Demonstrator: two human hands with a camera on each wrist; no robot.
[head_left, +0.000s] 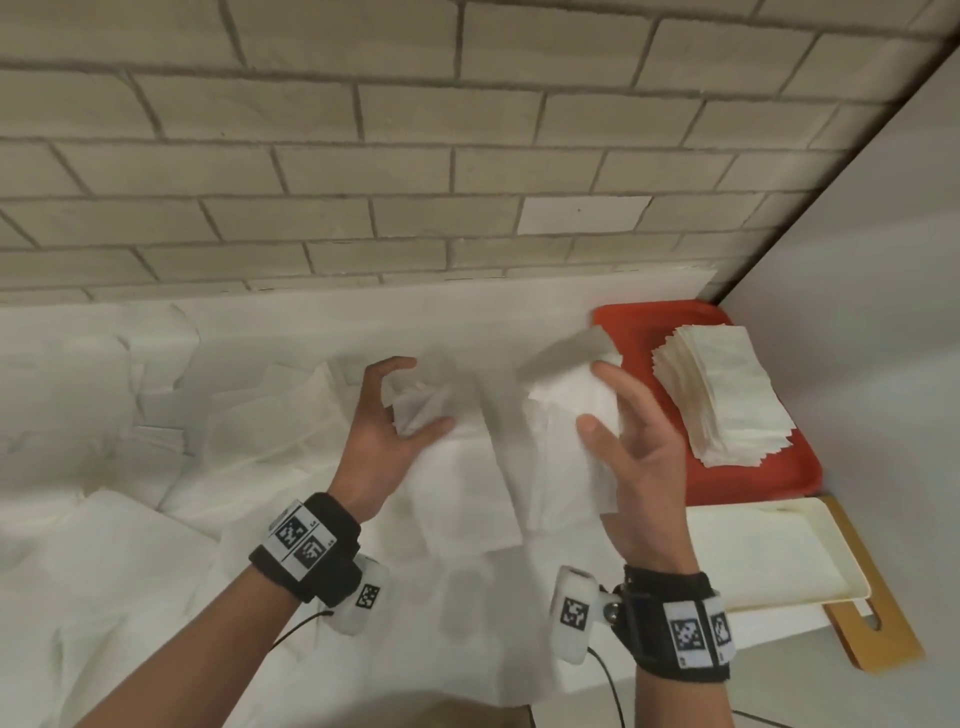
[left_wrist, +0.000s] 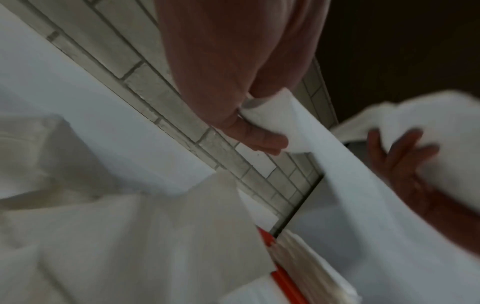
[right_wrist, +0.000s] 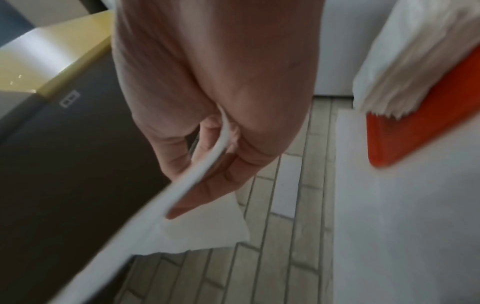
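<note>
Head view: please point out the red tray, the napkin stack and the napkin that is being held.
tray (head_left: 769, 480), head view, bare red floor near its front rim.
stack (head_left: 727, 395), head view, middle of the top sheet.
napkin (head_left: 561, 410), head view, its raised right part.

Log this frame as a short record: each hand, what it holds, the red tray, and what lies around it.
left hand: pinches one end of the white paper sheet
right hand: grips the other end of the sheet, between thumb and fingers
sheet state: raised off the counter between the hands, blurred
red tray: at the right by the wall corner, carries a stack of folded napkins
cream tray: nearer than the red tray, lying on a wooden board
loose white sheets: spread over the counter at the left
backdrop: brick wall
</note>
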